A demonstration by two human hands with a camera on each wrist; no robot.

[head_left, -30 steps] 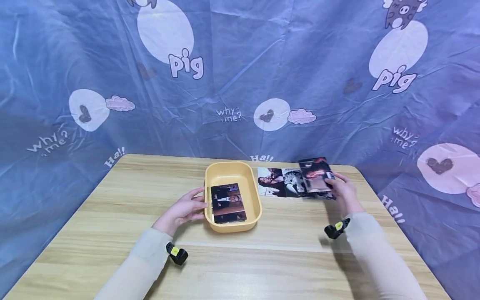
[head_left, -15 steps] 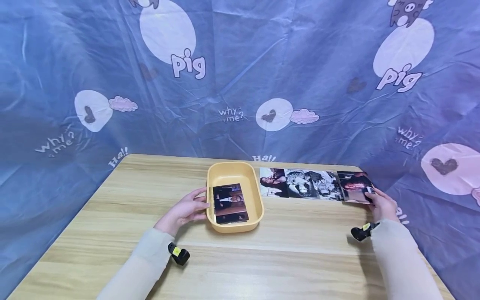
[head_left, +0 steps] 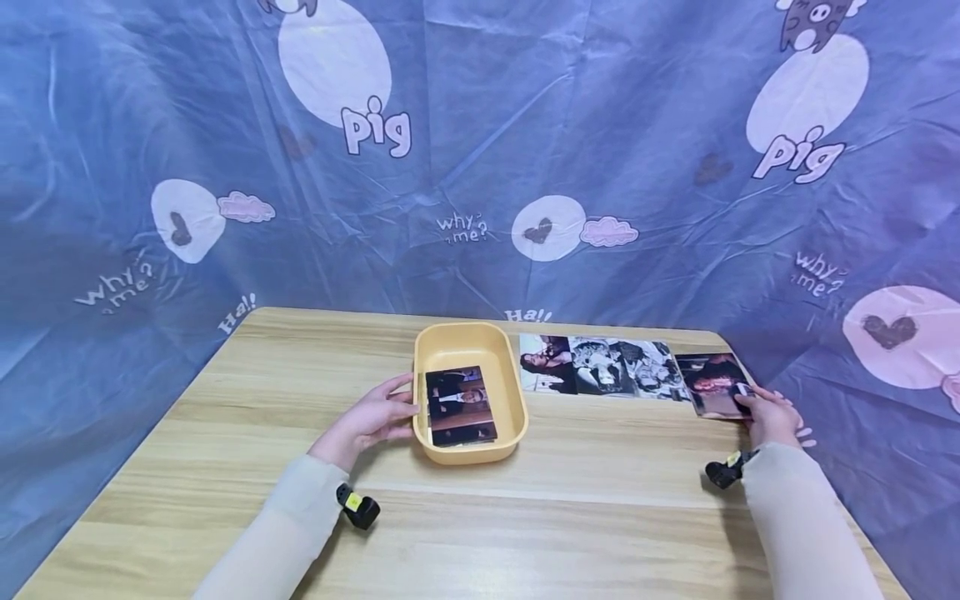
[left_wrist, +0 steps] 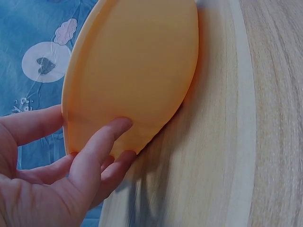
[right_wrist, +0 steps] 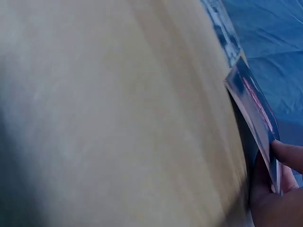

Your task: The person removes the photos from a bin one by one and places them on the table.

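Observation:
A yellow plastic tray (head_left: 507, 367) stands on the table with photo cards (head_left: 461, 408) lying inside. Against its left side rests my left hand (head_left: 378, 415); in the left wrist view, the fingertips (left_wrist: 124, 124) touch the outer wall and rim. At the table's far right, my right hand (head_left: 772, 415) pinches a dark reddish photo card (head_left: 708, 385) by its near right corner. In the right wrist view, the thumb lies on the card's face and fingers are behind it; the card looks tilted. This card's left edge borders a row of photo cards (head_left: 600, 367).
The wooden table (head_left: 480, 533) has its back edge right behind the photo row. Its right edge passes close by my right hand. A blue printed cloth (head_left: 465, 150) hangs behind. Black wrist cameras (head_left: 358, 507) sit on both wrists.
My right hand has carried the reddish photo card rightward from over the row to its right end, then slightly nearer me, uncovering the black-and-white card. The left hand stays at the tray.

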